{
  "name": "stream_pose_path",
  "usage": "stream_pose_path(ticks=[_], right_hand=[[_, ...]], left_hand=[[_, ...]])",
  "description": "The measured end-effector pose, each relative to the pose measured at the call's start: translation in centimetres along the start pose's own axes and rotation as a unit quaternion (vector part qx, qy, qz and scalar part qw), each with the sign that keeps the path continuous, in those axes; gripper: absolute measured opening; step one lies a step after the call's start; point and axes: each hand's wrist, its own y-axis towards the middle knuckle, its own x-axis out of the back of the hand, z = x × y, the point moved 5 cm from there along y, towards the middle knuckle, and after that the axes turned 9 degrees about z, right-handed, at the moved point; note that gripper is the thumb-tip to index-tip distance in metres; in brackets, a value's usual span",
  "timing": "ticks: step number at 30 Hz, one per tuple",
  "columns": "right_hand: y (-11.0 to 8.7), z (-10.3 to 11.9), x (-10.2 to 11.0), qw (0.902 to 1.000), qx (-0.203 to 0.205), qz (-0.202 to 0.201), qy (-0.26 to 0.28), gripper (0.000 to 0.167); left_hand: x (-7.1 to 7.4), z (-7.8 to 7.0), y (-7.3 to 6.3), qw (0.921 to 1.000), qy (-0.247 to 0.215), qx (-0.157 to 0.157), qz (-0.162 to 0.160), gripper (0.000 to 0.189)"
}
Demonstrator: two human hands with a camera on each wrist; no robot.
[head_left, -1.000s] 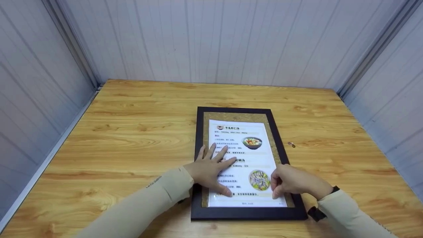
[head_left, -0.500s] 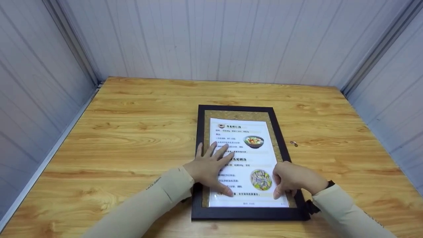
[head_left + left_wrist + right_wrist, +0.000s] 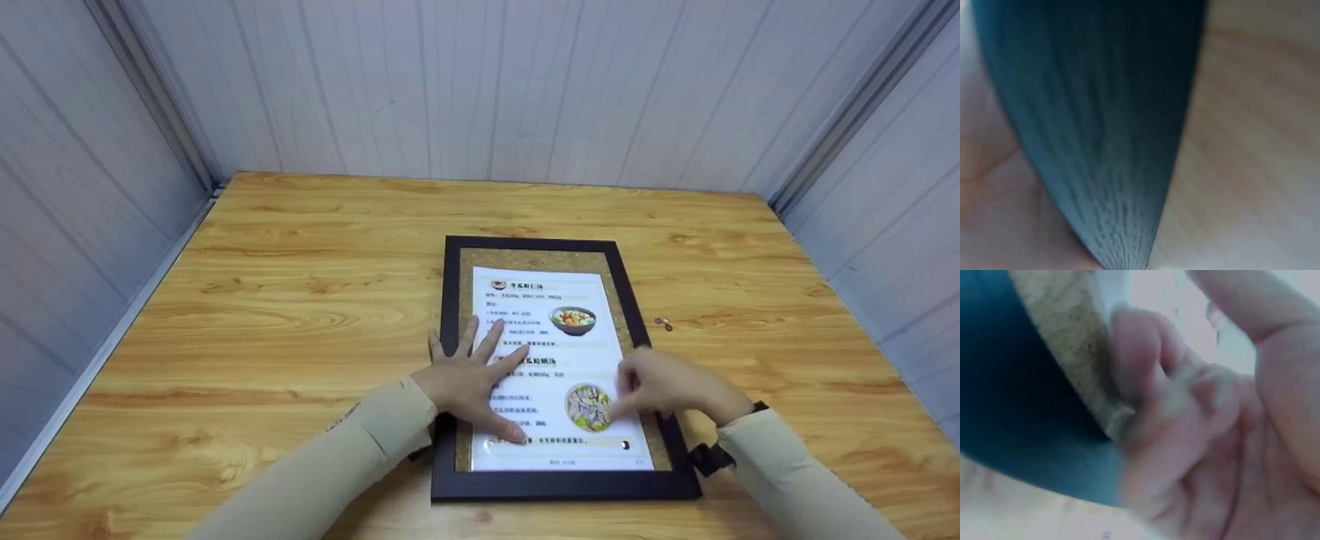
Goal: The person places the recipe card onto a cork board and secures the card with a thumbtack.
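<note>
A white printed sheet (image 3: 555, 390) with recipe text and food pictures lies on a cork board (image 3: 532, 259) inside a dark frame (image 3: 566, 486). My left hand (image 3: 472, 382) presses on the sheet's left side, fingers spread; its heel crosses the frame's left bar, seen close up in the left wrist view. A small, dark, shiny thumbtack (image 3: 625, 445) shows in the sheet's lower right corner. Just above it, my right hand (image 3: 667, 386) hovers over the frame's right bar, fingers bent loosely and nothing seen between thumb and forefinger. The fingers are blurred in the right wrist view.
Two small round pieces (image 3: 663, 324), like more tacks, lie on the wooden table (image 3: 315, 300) right of the frame. Pale panelled walls (image 3: 480, 90) enclose the table at the back and both sides.
My right hand has let go at the sheet's lower right corner and lifted slightly away, uncovering the thumbtack. The left hand keeps its place on the sheet.
</note>
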Motion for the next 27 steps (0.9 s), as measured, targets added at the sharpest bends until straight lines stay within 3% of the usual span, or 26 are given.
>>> stream_pose_path(ticks=[2, 4, 7, 9, 13, 20, 27], right_hand=[[0.2, -1.9, 1.3, 0.9953, -0.024, -0.094, 0.011, 0.029], [0.1, -4.0, 2.6, 0.98, -0.066, -0.186, 0.022, 0.026], [-0.3, -6.9, 3.9, 0.9569, -0.132, -0.255, 0.04, 0.026], [-0.4, -8.3, 4.4, 0.951, -0.157, -0.26, 0.058, 0.031], [-0.3, -9.7, 4.9, 0.9512, -0.168, -0.243, 0.088, 0.038], [-0.1, -10.0, 5.1, 0.9521, -0.167, -0.244, 0.077, 0.025], [0.2, -10.1, 5.0, 0.958, -0.151, -0.23, 0.081, 0.04]], left_hand=[[-0.1, 0.0, 0.1, 1.0, -0.001, 0.001, 0.005, 0.119], [-0.2, 0.0, 0.2, 0.9999, -0.001, 0.004, 0.01, 0.119], [-0.3, 0.0, 0.2, 0.9999, -0.002, 0.004, 0.014, 0.12], [-0.2, 0.0, 0.2, 0.9999, -0.003, 0.004, 0.013, 0.12], [0.1, -0.1, 0.2, 0.9999, -0.004, 0.004, 0.013, 0.12], [0.1, -0.2, 0.3, 0.9998, -0.007, 0.007, 0.015, 0.121], [-0.1, 0.0, 0.3, 0.9999, -0.005, 0.005, 0.015, 0.12]])
